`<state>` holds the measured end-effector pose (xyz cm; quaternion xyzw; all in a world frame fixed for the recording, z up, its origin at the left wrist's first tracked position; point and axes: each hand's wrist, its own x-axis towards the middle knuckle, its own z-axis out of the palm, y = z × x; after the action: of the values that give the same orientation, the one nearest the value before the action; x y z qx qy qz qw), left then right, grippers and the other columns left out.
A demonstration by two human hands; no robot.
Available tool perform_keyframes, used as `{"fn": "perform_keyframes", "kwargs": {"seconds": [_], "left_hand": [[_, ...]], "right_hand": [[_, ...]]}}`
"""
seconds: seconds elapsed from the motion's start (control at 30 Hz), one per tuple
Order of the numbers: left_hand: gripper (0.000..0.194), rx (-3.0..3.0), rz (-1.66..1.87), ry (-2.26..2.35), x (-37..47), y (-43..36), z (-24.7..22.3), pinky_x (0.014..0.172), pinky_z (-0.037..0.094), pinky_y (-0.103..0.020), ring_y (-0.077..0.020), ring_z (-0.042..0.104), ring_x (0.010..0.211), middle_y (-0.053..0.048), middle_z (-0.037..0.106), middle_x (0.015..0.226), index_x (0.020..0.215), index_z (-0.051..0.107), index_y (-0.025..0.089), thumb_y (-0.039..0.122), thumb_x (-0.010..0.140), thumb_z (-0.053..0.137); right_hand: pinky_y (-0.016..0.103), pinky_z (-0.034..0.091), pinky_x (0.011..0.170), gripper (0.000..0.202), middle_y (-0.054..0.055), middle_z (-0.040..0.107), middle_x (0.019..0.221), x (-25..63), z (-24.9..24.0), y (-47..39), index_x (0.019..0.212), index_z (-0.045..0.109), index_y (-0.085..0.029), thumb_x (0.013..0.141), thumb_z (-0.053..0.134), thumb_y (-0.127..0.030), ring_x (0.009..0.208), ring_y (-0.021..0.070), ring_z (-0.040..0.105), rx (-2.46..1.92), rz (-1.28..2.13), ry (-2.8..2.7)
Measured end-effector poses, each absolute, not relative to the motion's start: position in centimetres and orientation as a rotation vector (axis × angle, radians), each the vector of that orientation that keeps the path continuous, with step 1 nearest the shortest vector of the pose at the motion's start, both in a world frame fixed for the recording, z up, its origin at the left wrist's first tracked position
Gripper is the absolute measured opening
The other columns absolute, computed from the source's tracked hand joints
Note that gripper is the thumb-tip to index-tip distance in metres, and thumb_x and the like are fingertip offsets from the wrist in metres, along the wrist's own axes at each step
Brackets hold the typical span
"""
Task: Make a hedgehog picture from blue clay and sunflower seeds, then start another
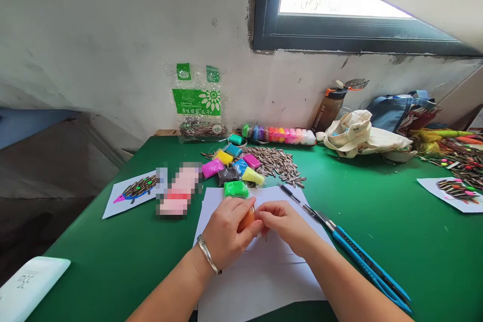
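My left hand (234, 224) is closed around an orange packet of modelling clay (247, 219), which shows only in part between the thumb and fingers. My right hand (283, 221) pinches at the packet's right edge, its fingertips touching those of the left. Both hands are above white paper sheets (241, 287) on the green table. Just beyond them lie wrapped clay packets in several colours, with a bright green packet (236, 189) nearest, a yellow packet (252, 176) and a black packet (228, 176) behind it.
Sunflower seeds (277, 161) are heaped behind the packets, near a seed bag (202, 110) against the wall. A pen (296, 198) and blue utility knife (370, 261) lie at the right. Seed-covered hedgehog pictures (138, 188), a bottle (328, 108) and a cloth bag (354, 133) stand around.
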<state>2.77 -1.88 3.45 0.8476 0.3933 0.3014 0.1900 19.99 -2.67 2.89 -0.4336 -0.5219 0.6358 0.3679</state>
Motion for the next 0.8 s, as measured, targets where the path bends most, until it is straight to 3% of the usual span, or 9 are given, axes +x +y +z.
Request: {"fn": "perform_keyframes", "kwargs": {"seconds": [0.23, 0.5, 0.8], "left_hand": [[0.043, 2.468, 0.802, 1.106, 2.7, -1.8, 3.1, 0.083, 0.049, -0.039, -0.0242, 0.054, 0.097, -0.011, 0.062, 0.105, 0.122, 0.055, 0.016, 0.038, 0.085, 0.055], [0.041, 2.469, 0.769, 1.082, 2.8, -2.0, 3.1, 0.082, 0.05, -0.041, -0.0238, 0.055, 0.095, -0.011, 0.062, 0.104, 0.12, 0.056, 0.018, 0.036, 0.083, 0.058], [0.045, 2.38, 0.904, 1.075, 2.9, -2.2, 3.6, 0.085, 0.049, -0.039, -0.0237, 0.055, 0.1, -0.011, 0.062, 0.107, 0.12, 0.056, 0.018, 0.043, 0.082, 0.059]], "right_hand": [[0.023, 0.036, 0.056, 0.02, 0.001, 0.057, 0.063, 20.5, 2.4, -2.5, 0.072, 0.066, -0.013, 0.075, 0.048, -0.02, 0.059, 0.01, 0.046, -1.224, 1.628, -1.438], [0.019, 0.032, 0.045, 0.011, -0.003, 0.047, 0.051, 20.2, 1.8, -2.6, 0.06, 0.055, -0.015, 0.067, 0.046, -0.017, 0.047, 0.0073, 0.041, -1.267, 1.647, -1.354], [0.019, 0.025, 0.041, 0.014, -0.004, 0.045, 0.051, 20.4, 3.2, -2.9, 0.063, 0.054, -0.015, 0.073, 0.056, -0.026, 0.045, 0.0061, 0.036, -1.163, 1.758, -1.274]]}}
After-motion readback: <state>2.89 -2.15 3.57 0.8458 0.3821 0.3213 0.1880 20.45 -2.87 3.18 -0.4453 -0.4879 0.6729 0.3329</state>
